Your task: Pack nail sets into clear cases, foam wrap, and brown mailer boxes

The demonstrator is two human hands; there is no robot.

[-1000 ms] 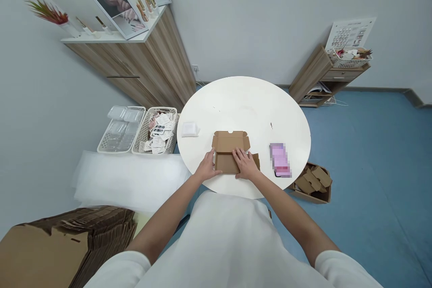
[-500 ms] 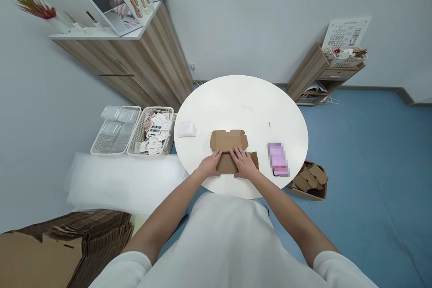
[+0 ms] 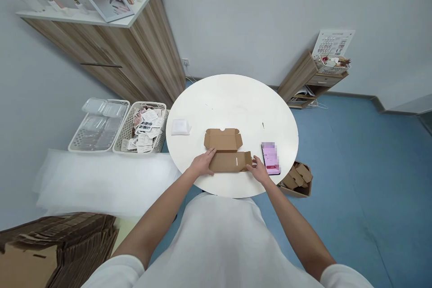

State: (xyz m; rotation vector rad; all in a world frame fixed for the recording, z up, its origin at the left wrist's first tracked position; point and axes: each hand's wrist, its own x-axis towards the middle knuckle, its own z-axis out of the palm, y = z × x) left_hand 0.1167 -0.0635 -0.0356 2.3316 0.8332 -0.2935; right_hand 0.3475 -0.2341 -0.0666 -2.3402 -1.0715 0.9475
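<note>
A brown cardboard box [image 3: 224, 162], partly folded, lies on the white round table, its tabbed lid panel [image 3: 222, 139] opened out on the far side. My left hand [image 3: 203, 163] grips the box's left end, thumb at the near edge and fingers at the far edge. At the other end, my right hand [image 3: 258, 171] has its thumb and fingers closed around the right side flap [image 3: 248, 159]. A small light slot shows in the box panel. Just right of my right hand lies a phone [image 3: 270, 157] with a pink, partly blurred screen.
On the white table [image 3: 232, 94] sits a small white packet [image 3: 180, 127]. Left of it stand a basket of cards [image 3: 141, 130] and a basket of clear plastic cases [image 3: 101, 123], above translucent sheets [image 3: 108, 184] and stacked cardboard [image 3: 60, 252]. A carton [image 3: 299, 180] is on the floor at right.
My right hand has moved from the middle of the box to its right flap, uncovering the slot. My left hand stays at the left end. The whole view has shifted slightly.
</note>
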